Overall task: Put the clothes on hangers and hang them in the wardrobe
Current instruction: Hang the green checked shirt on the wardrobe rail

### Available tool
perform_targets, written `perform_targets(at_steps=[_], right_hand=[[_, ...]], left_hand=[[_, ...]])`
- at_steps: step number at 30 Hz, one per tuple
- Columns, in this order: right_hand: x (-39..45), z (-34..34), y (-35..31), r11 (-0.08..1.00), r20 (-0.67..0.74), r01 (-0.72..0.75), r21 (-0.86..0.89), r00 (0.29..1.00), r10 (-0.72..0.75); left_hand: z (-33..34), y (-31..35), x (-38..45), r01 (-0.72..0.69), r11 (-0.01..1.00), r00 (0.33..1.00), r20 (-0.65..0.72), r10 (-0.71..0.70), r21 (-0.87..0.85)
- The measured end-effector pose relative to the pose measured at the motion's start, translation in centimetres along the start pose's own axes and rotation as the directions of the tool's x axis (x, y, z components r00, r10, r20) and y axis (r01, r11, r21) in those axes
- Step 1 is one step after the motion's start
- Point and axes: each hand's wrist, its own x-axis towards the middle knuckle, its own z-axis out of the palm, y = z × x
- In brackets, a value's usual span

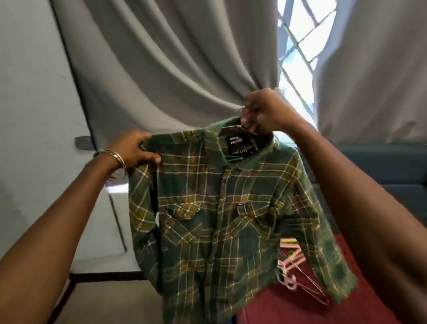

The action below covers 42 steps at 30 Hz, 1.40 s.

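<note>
From the head camera, a green plaid shirt (220, 210) hangs in the air in front of a grey curtain (163, 51). The right hand (262, 112) is curled round a wire hanger (242, 125) at the collar, so the shirt hangs below that grip. The left hand (135, 149) pinches 1 shoulder. Spare hangers (293, 269) lie on a red bedspread (299, 315) at its near edge.
</note>
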Motion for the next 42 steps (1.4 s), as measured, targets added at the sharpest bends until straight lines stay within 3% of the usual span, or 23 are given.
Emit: perform_targets(at_steps=[3, 5, 7, 9, 12, 16, 18, 25, 31, 33, 36, 39, 42], right_hand=[[4.5, 2.2, -3.6, 0.991, -0.018, 0.114, 0.063, 0.993, -0.113], [7.4, 4.0, -6.7, 0.979, -0.022, 0.200, -0.039, 0.979, -0.201], [10.1, 5.9, -10.2, 0.960, -0.006, 0.278, -0.028, 0.961, -0.278], [12.6, 7.6, -14.0, 0.942, -0.004, 0.323, 0.085, 0.946, -0.324], [16.1, 9.5, -19.1, 0.902, -0.074, 0.388, 0.190, 0.922, -0.381], [20.4, 11.9, -26.1, 0.823, -0.190, 0.470, 0.318, 0.882, -0.431], [22.2, 13.4, -29.9, 0.780, -0.221, 0.533, 0.329, 0.846, -0.485], [29.4, 17.8, -37.7, 0.669, -0.234, 0.538, 0.513, 0.837, -0.494], [34.6, 21.9, -42.3, 0.422, -0.402, 0.662, 0.620, 0.729, -0.553], [36.9, 23.5, -42.1, 0.405, -0.428, 0.724, 0.559, 0.670, -0.607], [40.3, 25.7, -42.2, 0.494, -0.344, 0.802, 0.337, 0.593, -0.728], [41.8, 27.9, -45.0, 0.438, -0.271, 0.886, 0.151, 0.463, -0.844], [43.1, 29.5, -49.2, 0.495, -0.342, 0.868, -0.051, 0.450, -0.825]], left_hand=[[-4.2, -1.5, -2.0, 0.019, 0.997, 0.988, -0.153, -0.008, 0.071], [-6.6, -1.6, -2.8, -0.060, 0.991, 0.978, -0.193, 0.083, 0.123], [-8.7, -1.5, -2.6, -0.109, 0.981, 0.957, -0.252, 0.147, 0.159], [-10.6, -1.7, -2.1, -0.066, 0.950, 0.944, -0.291, 0.158, 0.304], [-13.5, -2.9, -1.8, 0.112, 0.857, 0.909, -0.400, 0.115, 0.503], [-17.7, -5.7, -2.6, 0.294, 0.851, 0.725, -0.682, 0.098, 0.434], [-19.8, -7.3, -2.9, 0.340, 0.842, 0.654, -0.749, 0.107, 0.418], [-28.3, -15.0, -4.2, 0.339, 0.870, 0.647, -0.760, 0.060, 0.358], [-35.5, -19.6, -3.2, 0.494, 0.786, 0.429, -0.891, 0.150, 0.371], [-38.6, -20.7, -3.6, 0.559, 0.747, 0.367, -0.915, 0.166, 0.359], [-43.5, -22.4, -4.7, 0.635, 0.704, 0.311, -0.939, 0.145, 0.319], [-47.0, -23.7, -5.6, 0.661, 0.702, 0.240, -0.961, 0.137, 0.265], [-49.3, -24.2, -6.3, 0.654, 0.729, 0.174, -0.978, 0.118, 0.205]])
